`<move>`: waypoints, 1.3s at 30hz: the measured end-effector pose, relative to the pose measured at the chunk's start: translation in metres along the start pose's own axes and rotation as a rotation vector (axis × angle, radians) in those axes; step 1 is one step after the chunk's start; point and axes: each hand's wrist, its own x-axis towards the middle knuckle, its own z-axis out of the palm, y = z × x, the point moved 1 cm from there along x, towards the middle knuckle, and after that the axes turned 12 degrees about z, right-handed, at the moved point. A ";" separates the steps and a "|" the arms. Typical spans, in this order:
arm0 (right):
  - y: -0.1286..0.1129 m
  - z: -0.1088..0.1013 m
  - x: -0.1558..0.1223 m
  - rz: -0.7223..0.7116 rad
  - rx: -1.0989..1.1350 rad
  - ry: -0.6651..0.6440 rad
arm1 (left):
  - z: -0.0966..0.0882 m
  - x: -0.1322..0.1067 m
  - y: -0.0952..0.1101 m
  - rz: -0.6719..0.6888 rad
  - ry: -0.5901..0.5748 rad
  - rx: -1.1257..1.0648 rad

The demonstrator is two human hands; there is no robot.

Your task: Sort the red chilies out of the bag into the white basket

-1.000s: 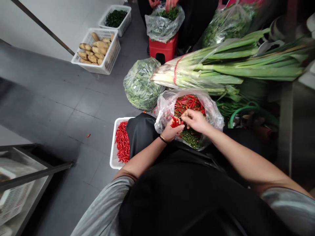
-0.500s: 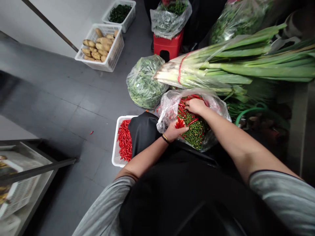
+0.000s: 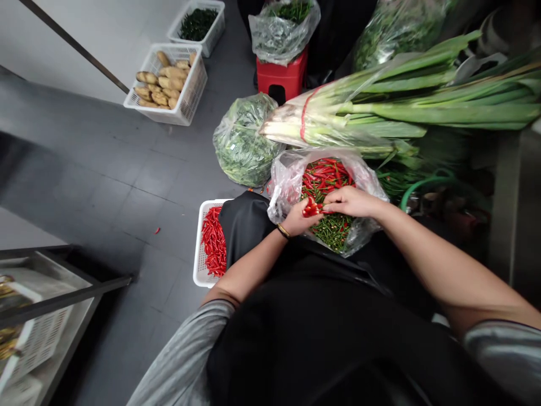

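Note in upper left white crate (image 3: 163, 117) of tan tubers (image 3: 169, 82). Below, left of centre, log white basket (image 3: 197, 248) of loose red chillies (image 3: 214, 242), partly covered by black apron (image 3: 245, 223); see bagged greens (image 3: 247, 141) higher up. At centre, find left hand (image 3: 297, 220) closed round small bunch of chillies (image 3: 311, 207); locate both over open plastic bag (image 3: 281, 194), with red pile (image 3: 325, 172) toward top and green stems (image 3: 333, 232) toward bottom. Immediately right, record main change: right hand (image 3: 349, 201) back from red pile, now meeting left at bunch; take as shift from picking to working on handful. Read right grip as narrow, fingertips together; cannot tell contents. Farther right, higher, see leeks (image 3: 380, 113).
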 end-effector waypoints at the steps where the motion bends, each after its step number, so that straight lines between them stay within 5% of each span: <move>1: 0.003 0.005 0.001 0.005 0.191 -0.046 | -0.001 -0.001 0.004 -0.044 0.002 -0.144; 4: 0.003 0.024 0.002 0.003 0.743 -0.122 | -0.002 -0.002 0.018 -0.132 -0.047 -0.511; 7: 0.000 0.036 -0.002 0.008 0.980 -0.095 | 0.001 -0.002 0.025 -0.177 -0.067 -0.701; 13: -0.009 0.031 -0.015 0.194 0.612 0.055 | 0.008 -0.006 0.020 -0.199 0.081 -0.541; 16: -0.025 0.031 -0.015 0.171 0.480 0.044 | 0.007 -0.007 0.026 -0.166 0.086 -0.482; 21: -0.045 0.026 -0.020 0.197 -0.212 0.537 | 0.000 -0.001 0.048 -0.221 0.259 -0.572; 23: -0.040 0.029 -0.024 0.271 -0.473 0.511 | -0.004 0.000 0.055 -0.232 0.298 -0.525; 26: -0.025 0.046 -0.024 0.265 -0.710 0.272 | -0.011 -0.003 0.055 -0.224 0.283 -0.452; 31: -0.012 0.068 -0.005 0.170 -0.805 0.071 | -0.016 -0.007 0.031 -0.236 0.245 -0.185; 35: -0.015 0.057 -0.009 0.135 -0.743 0.219 | -0.014 -0.006 0.016 -0.124 0.199 0.084; 39: -0.023 0.049 -0.031 0.048 -0.430 0.353 | -0.008 -0.007 0.021 -0.115 0.071 -0.074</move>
